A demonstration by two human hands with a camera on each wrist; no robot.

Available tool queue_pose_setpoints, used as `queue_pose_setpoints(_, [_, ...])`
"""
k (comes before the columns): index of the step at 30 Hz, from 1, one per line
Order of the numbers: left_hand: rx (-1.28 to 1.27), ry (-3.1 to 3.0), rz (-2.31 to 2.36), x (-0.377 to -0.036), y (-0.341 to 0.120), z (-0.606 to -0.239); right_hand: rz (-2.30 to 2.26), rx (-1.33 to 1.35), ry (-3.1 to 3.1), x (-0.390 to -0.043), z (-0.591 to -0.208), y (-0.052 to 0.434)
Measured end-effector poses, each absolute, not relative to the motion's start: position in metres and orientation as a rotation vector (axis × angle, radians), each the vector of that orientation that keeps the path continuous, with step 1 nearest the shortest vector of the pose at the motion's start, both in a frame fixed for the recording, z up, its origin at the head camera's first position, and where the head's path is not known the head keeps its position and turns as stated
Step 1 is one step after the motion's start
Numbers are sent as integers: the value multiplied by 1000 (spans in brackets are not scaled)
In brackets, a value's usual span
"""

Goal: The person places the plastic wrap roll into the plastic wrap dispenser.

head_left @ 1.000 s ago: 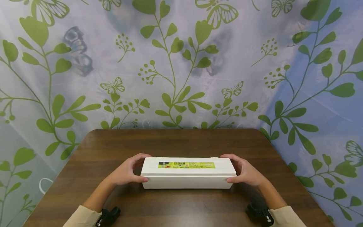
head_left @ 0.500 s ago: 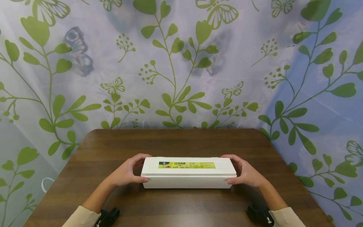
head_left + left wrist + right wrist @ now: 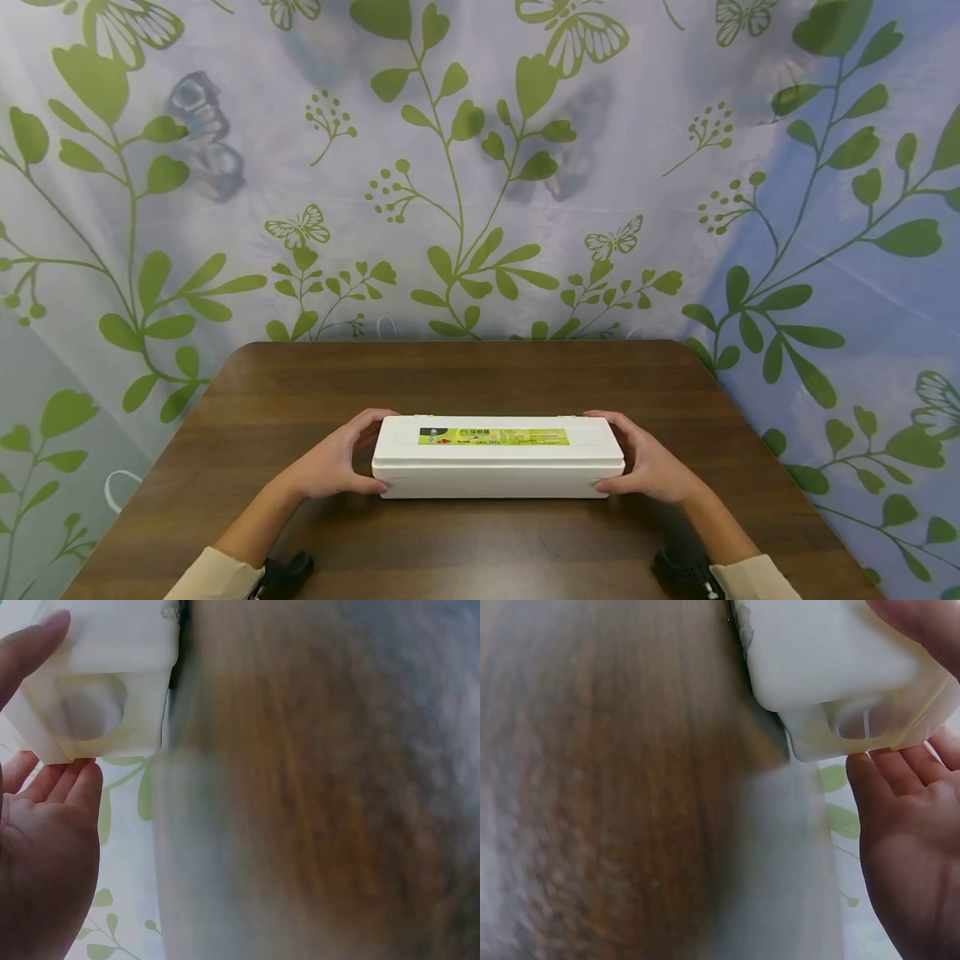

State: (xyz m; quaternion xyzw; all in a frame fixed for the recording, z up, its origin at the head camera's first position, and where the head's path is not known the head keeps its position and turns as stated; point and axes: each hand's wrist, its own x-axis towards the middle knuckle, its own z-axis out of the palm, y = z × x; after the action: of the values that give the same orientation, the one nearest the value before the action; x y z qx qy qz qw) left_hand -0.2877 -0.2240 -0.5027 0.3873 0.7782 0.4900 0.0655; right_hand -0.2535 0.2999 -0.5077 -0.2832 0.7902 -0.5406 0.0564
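A long white cling film box (image 3: 498,482) with a yellow-green printed label (image 3: 493,437) on its shut lid lies crosswise on the brown table. At its left end my left hand (image 3: 337,461) grips it, thumb on the front face and fingers round the back. My right hand (image 3: 651,461) holds the opposite end in the same manner. In the left wrist view, the box end (image 3: 150,712) has a recess with a round shape inside, between thumb and fingers. A similar round shape shows at the box end (image 3: 810,735) in the right wrist view. The box's contents are hidden.
The wooden table (image 3: 465,375) has rounded far corners. Behind it hangs a pale curtain (image 3: 480,167) printed with green leaves and butterflies. Black wrist straps (image 3: 283,575) sit at both sleeves. Both wrist views are blurred over the table surface.
Both thumbs have shifted slightly lower on the front face of the cling film box. The box stays in nearly the same place.
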Motion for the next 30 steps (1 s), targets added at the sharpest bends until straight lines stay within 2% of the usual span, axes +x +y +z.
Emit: queue_pose_setpoints(30, [1162, 2458, 1493, -284, -223, -503, -1706, -938, 2472, -253, -515, 296])
